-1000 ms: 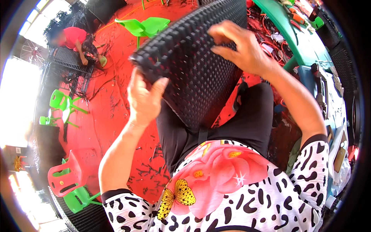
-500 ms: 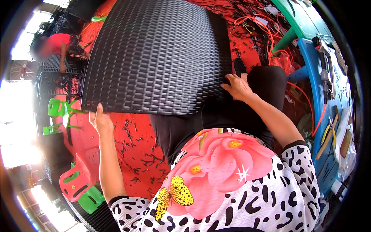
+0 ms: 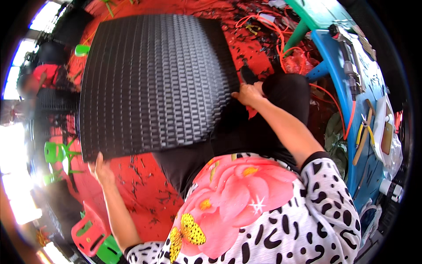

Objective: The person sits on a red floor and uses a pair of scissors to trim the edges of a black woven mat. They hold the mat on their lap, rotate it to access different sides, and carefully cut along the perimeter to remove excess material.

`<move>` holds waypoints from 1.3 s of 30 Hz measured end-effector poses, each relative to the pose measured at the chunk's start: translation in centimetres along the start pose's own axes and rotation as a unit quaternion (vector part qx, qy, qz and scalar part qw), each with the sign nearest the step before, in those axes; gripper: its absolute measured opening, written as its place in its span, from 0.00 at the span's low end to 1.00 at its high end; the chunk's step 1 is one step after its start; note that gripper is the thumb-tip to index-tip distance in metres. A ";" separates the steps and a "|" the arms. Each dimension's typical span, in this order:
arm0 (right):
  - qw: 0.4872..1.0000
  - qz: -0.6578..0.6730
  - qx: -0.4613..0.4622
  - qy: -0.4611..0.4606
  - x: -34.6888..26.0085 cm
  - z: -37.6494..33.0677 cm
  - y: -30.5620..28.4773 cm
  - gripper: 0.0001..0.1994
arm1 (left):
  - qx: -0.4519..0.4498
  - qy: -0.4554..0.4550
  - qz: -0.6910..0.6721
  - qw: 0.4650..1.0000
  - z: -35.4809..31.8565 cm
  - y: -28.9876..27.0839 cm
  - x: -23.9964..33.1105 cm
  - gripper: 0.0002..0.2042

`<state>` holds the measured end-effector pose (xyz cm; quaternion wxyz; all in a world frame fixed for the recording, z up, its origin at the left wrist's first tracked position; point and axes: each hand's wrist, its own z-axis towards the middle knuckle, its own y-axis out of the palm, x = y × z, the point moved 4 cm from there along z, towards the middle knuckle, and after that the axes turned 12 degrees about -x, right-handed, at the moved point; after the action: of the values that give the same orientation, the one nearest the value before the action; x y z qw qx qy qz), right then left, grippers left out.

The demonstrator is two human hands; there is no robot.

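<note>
A large black woven rattan panel (image 3: pixel 149 79) tilts in front of me, its near edge above my lap. My left hand (image 3: pixel 103 171) grips its near left corner, thumb on the woven face and the other fingers partly hidden at the edge. On the right side, my right hand (image 3: pixel 249 94) is closed on the panel's edge beside my raised knee. Some of its fingers are hidden. A bit of red shows just below this hand.
A blue table (image 3: pixel 327 48) at right holds a power tool (image 3: pixel 349 66) and pliers (image 3: pixel 364 130). Orange hose (image 3: pixel 281 39) runs beside it. Black scraps litter the red floor covering (image 3: pixel 140 193). Green stool (image 3: pixel 52 152) and pink chair (image 3: pixel 90 231) stand left; another person (image 3: pixel 46 75) works far left.
The panel has tipped lower and nearer, so its far edge now shows. My left hand moved down and left with its corner. My right hand's fingers, spread before, have closed on the edge.
</note>
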<state>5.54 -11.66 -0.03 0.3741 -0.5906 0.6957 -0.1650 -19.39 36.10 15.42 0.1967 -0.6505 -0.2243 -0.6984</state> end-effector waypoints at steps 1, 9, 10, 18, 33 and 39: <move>1.000 0.001 0.020 0.017 0.9 1.8 0.1 0.31 | -0.003 -0.017 0.053 0.998 0.5 -0.8 0.7 0.26; 0.980 0.176 0.072 0.063 -0.8 5.9 -1.1 0.28 | -0.063 -0.083 0.604 0.790 12.2 -5.3 8.8 0.25; 0.981 0.166 0.093 0.040 0.0 6.2 -1.0 0.29 | -0.052 -0.100 0.621 0.776 12.8 -4.9 7.4 0.26; 0.881 0.441 0.154 0.082 6.3 13.4 5.9 0.42 | -0.086 -0.063 0.581 0.807 11.0 1.3 5.7 0.21; 0.909 0.358 0.146 0.154 9.9 11.4 0.6 0.42 | -0.074 -0.135 0.469 0.870 1.3 6.3 4.0 0.12; 0.924 0.335 0.088 0.160 8.7 11.4 -5.6 0.42 | -0.078 -0.161 0.387 0.904 4.0 9.0 4.6 0.11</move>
<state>17.45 -18.86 -6.70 0.3414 -0.2536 0.8863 -0.1832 -11.36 31.12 20.71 0.3619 -0.8030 0.0716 -0.4680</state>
